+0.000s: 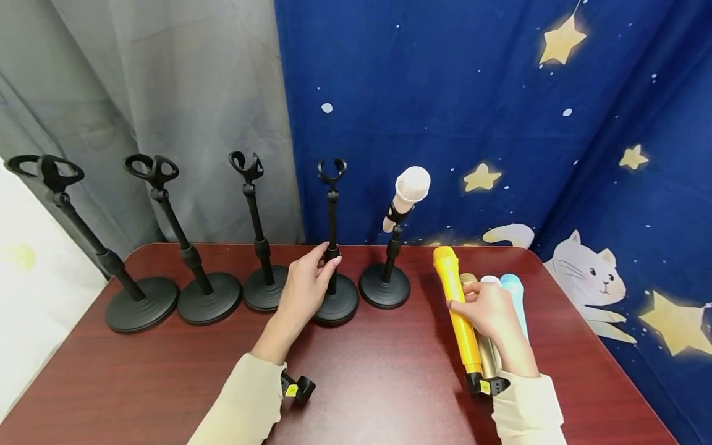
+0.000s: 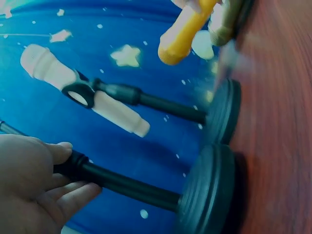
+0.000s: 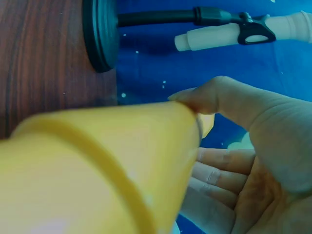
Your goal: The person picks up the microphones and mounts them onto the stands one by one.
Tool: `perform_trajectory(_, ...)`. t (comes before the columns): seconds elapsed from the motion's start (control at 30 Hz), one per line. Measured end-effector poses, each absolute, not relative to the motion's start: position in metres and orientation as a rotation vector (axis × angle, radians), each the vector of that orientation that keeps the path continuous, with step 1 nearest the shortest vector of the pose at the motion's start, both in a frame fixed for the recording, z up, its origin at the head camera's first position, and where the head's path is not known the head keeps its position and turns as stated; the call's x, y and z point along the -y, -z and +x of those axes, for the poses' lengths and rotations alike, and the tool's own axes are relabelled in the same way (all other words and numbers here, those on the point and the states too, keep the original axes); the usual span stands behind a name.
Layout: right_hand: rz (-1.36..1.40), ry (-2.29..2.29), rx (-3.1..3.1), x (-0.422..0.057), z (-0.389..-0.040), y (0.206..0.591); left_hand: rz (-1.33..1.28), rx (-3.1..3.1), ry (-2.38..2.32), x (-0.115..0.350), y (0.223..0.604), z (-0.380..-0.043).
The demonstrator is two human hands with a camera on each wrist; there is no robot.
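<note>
My left hand (image 1: 307, 278) grips the pole of a black microphone stand (image 1: 336, 303) whose clip at the top holds nothing. In the left wrist view its thumb and fingers wrap the pole's collar. With my right hand (image 1: 492, 309) I pinch a yellow microphone (image 1: 458, 309) around its middle, head pointing away from me and tilted left. In the right wrist view the yellow handle fills the lower left, thumb on its near side. Beneath and beside that hand lie a gold microphone (image 1: 488, 357), a white one (image 1: 491, 279) and a light blue one (image 1: 513, 285), partly hidden.
Right of the held stand, another stand (image 1: 385, 287) carries a white microphone (image 1: 411, 185) in its clip. Three more black stands (image 1: 141, 306) (image 1: 210, 300) (image 1: 264, 289) line up to the left. Behind the reddish-brown table (image 1: 389, 383) hang grey and starry blue curtains (image 1: 361, 74).
</note>
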State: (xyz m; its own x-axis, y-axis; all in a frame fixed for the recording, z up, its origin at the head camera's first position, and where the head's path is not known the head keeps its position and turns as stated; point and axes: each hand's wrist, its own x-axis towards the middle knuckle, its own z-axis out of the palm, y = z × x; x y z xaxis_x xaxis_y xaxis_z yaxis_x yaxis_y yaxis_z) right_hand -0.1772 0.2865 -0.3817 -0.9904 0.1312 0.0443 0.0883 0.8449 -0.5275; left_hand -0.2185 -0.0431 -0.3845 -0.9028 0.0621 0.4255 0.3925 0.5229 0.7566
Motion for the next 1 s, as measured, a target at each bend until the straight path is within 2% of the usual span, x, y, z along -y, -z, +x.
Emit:
perform_trajectory(0.27,-0.188,-1.056,2.909,-0.285,-0.177,0.368,-0.483,2.500,1.276,0.036,0.365,-0.199)
perform_trajectory(0.6,-0.075,-1.685,2.647,-0.282,-0.171,0.356,-0.699,2.571,1.232,0.022,0.362,-0.173)
perform_trajectory(1.0,0.102,-1.780,2.602,-0.274,-0.156,0.337,-0.976,2.603,1.230,0.002,0.365,-0.159)
